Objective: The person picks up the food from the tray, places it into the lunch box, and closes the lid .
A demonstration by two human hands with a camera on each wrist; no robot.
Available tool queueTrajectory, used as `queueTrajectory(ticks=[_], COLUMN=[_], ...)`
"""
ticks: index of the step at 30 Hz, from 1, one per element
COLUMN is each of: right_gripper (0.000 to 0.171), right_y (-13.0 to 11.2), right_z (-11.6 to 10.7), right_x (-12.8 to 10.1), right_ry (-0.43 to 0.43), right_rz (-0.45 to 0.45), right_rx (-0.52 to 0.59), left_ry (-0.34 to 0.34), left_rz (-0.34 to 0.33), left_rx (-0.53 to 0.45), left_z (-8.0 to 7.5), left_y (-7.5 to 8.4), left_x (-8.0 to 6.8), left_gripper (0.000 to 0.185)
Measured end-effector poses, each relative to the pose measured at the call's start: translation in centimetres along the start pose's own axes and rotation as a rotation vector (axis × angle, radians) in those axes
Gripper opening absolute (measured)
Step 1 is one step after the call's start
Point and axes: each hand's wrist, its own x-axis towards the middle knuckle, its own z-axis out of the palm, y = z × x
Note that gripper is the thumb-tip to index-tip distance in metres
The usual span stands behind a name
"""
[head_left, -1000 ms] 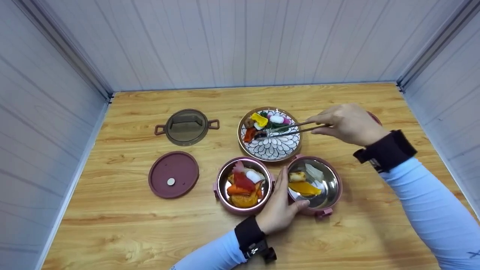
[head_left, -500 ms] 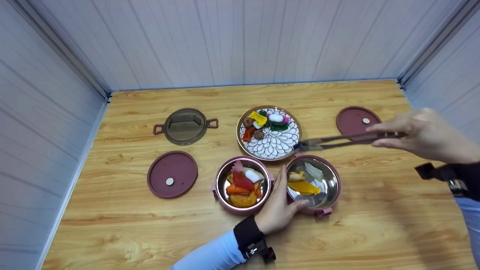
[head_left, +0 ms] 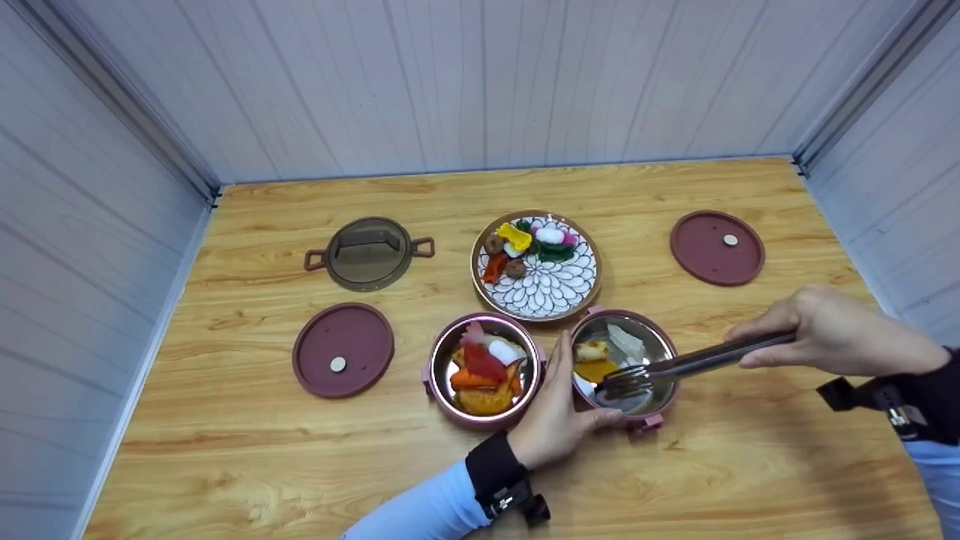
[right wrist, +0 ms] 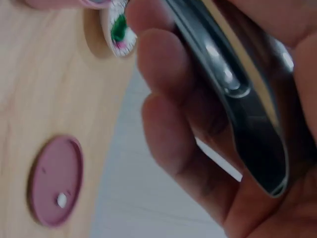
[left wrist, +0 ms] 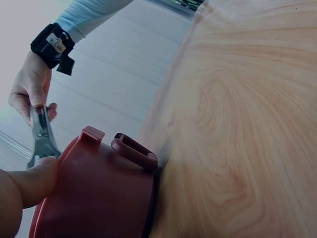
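In the head view my right hand (head_left: 817, 334) grips metal tongs (head_left: 705, 361) by the handle end. Their tips reach into the right pink pot (head_left: 670, 337), over a yellow slice (head_left: 595, 369). A dark patch shows at the tips; whether they hold food is unclear. A pale translucent piece (head_left: 625, 343) and a browned piece (head_left: 591, 350) lie in the same pot. My left hand (head_left: 553, 427) rests against this pot, fingers along its left side and thumb at the near rim. The right wrist view shows the tongs' handle (right wrist: 223, 74) against my palm.
A second pink pot (head_left: 433, 405) with mixed toy food stands left. Behind is a patterned plate (head_left: 547, 292) bearing several food pieces. Maroon lids (head_left: 322, 352) lie at left and right, the right lid (head_left: 716, 259) farther back. A clear lid with handles (head_left: 367, 270) lies back left.
My right hand has drawn the tongs off the plate toward the right, then brought them down into the right pot. The left hand has stayed at the pot.
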Motion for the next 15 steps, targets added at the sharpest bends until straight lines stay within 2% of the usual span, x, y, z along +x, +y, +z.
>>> queueTrajectory(ticks=[3, 9, 15], right_gripper=[0.023, 0.040, 0.041], right_y=[-0.1, -0.1, -0.1], right_z=[0.7, 1.0, 0.4], right_x=[0.6, 1.3, 0.8], right_ry=[-0.059, -0.125, -0.093], right_rz=[0.058, 0.174, 0.150], right_rx=[0.030, 0.079, 0.094], left_ry=[-0.001, 0.000, -0.005], left_rz=[-0.004, -0.002, -0.004], left_rx=[-0.003, -0.001, -0.004], left_z=[0.0, 0.0, -0.1], left_y=[0.1, 0.1, 0.2], left_x=[0.0, 0.0, 0.0], left_gripper=[0.117, 0.117, 0.116])
